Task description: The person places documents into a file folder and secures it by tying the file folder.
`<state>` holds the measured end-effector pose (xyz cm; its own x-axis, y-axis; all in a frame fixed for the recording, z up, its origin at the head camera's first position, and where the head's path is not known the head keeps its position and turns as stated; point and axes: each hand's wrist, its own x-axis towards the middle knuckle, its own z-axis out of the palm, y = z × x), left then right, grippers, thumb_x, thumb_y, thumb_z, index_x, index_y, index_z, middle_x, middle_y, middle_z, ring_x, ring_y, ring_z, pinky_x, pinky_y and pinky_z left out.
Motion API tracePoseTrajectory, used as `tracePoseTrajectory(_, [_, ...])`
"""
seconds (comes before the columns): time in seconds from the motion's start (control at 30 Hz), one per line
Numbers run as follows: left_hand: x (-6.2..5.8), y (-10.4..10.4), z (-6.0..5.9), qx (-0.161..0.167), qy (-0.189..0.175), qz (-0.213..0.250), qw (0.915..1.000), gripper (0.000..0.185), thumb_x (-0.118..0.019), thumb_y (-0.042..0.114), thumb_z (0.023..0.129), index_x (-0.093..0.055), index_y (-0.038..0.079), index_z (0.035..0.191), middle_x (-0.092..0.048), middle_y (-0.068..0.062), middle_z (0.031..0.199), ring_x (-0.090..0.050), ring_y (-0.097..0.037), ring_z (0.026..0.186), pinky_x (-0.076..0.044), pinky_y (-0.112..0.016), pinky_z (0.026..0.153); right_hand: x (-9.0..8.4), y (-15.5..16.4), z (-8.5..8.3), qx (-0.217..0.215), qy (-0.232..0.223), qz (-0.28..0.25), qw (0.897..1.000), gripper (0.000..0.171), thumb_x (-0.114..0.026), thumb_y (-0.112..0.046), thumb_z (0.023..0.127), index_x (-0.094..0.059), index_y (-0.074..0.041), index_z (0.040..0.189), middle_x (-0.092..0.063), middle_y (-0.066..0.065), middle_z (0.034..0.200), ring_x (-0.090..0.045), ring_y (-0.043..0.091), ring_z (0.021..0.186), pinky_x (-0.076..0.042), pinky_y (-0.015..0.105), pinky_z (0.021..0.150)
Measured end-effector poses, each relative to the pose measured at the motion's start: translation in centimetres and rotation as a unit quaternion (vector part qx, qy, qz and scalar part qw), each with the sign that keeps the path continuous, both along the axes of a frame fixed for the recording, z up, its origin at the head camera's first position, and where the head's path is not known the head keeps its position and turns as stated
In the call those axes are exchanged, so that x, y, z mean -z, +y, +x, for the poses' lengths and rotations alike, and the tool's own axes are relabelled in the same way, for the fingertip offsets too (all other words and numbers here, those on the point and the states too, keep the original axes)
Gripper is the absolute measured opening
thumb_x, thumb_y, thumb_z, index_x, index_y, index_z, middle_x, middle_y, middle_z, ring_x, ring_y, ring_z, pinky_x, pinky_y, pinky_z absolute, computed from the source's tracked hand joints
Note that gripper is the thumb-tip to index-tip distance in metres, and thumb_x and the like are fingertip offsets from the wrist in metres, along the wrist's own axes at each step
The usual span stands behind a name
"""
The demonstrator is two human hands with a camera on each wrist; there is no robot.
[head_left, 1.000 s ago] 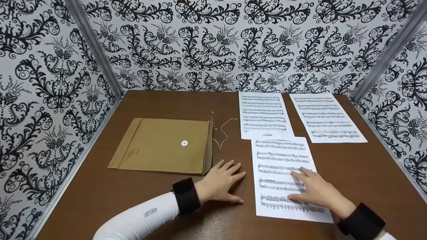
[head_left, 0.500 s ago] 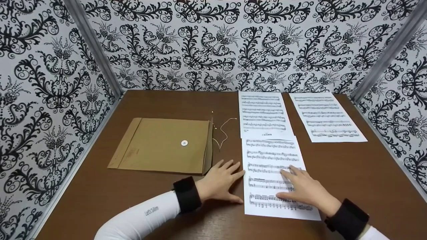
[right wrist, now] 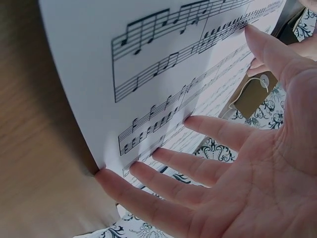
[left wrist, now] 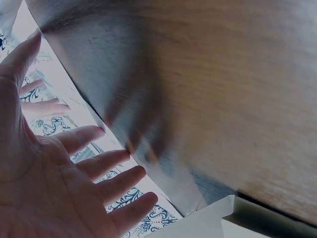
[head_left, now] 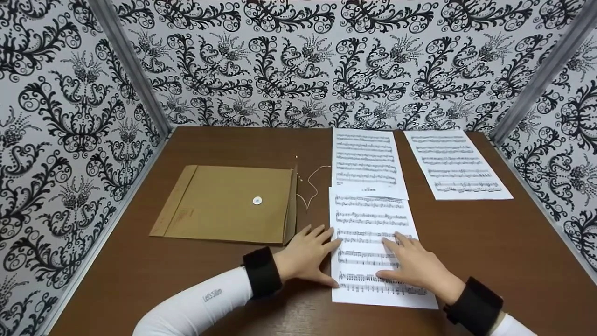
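A printed sheet of music [head_left: 368, 217] lies on the brown table [head_left: 489, 242] in front of me. My right hand [head_left: 413, 266] presses flat on its lower half with fingers spread, as the right wrist view shows: hand [right wrist: 233, 168], sheet [right wrist: 148, 69]. My left hand [head_left: 308, 254] rests flat on the table, its fingertips at the sheet's left edge. In the left wrist view its palm [left wrist: 59, 178] is open with straight fingers. A brown envelope [head_left: 224, 203] with a white button lies just beyond the left hand.
Two more music sheets lie further back, one in the middle [head_left: 366, 158] and one to the right [head_left: 454, 163]. The near sheet's top edge overlaps the middle one. A thin string [head_left: 312, 184] trails from the envelope's open side. Patterned walls [head_left: 70, 116] enclose three sides.
My right hand has slid the near sheet leftward until its edge meets my left fingertips and its top overlaps the middle sheet. The left hand has stayed put.
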<state>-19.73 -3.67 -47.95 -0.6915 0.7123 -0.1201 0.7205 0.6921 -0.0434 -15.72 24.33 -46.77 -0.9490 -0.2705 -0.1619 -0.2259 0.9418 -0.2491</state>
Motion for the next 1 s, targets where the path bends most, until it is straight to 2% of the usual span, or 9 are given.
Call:
tracePoseTrajectory(0.43, [0.1, -0.1, -0.1, -0.005, -0.016, 0.017, 0.9997, 0.11, -0.066, 0.085, 0.073, -0.037, 0.024, 0.16, -0.038, -0.01, 0.166, -0.038, -0.03, 0.154, -0.035, -0.048, 0.125, -0.1, -0.4, 0.0, 0.005, 0.0, -0.002, 1.0, 0.089, -0.08, -0.059, 0.078, -0.057, -0.004, 0.144, -0.047, 0.033, 0.151, -0.048, 0.059, 0.133, -0.053, 0.071, 0.08])
tracePoseTrajectory(0.63, [0.0, -0.1, -0.1, -0.001, -0.014, 0.017, 0.9998, 0.111, -0.067, 0.085, 0.072, -0.038, 0.023, 0.159, -0.039, -0.01, 0.166, -0.039, -0.028, 0.154, -0.035, -0.047, 0.125, -0.4, 0.2, 0.0, 0.017, -0.003, -0.022, 1.0, 0.086, -0.079, -0.057, 0.081, -0.056, -0.004, 0.144, -0.048, 0.033, 0.15, -0.049, 0.059, 0.132, -0.054, 0.071, 0.081])
tracePoseTrajectory(0.87, [0.0, -0.3, 0.0, 0.003, -0.017, 0.018, 0.9997, 0.111, -0.068, 0.084, 0.072, -0.038, 0.022, 0.159, -0.038, -0.012, 0.166, -0.039, -0.028, 0.154, -0.036, -0.046, 0.124, -0.7, 1.4, -0.7, 0.024, 0.02, -0.061, 0.998, 0.077, -0.077, -0.046, 0.088, -0.055, 0.004, 0.141, -0.053, 0.038, 0.141, -0.055, 0.059, 0.125, -0.051, 0.069, 0.094])
tracePoseTrajectory(1.0, [0.0, -0.6, 0.1, 0.012, -0.007, 0.018, 0.9997, 0.111, -0.068, 0.084, 0.071, -0.039, 0.021, 0.158, -0.039, -0.012, 0.165, -0.04, -0.028, 0.153, -0.038, -0.046, 0.123, -0.7, 2.1, -1.1, 0.029, 0.022, -0.093, 0.995, 0.076, -0.075, -0.041, 0.091, -0.051, 0.009, 0.142, -0.053, 0.037, 0.142, -0.055, 0.056, 0.128, -0.049, 0.066, 0.1])
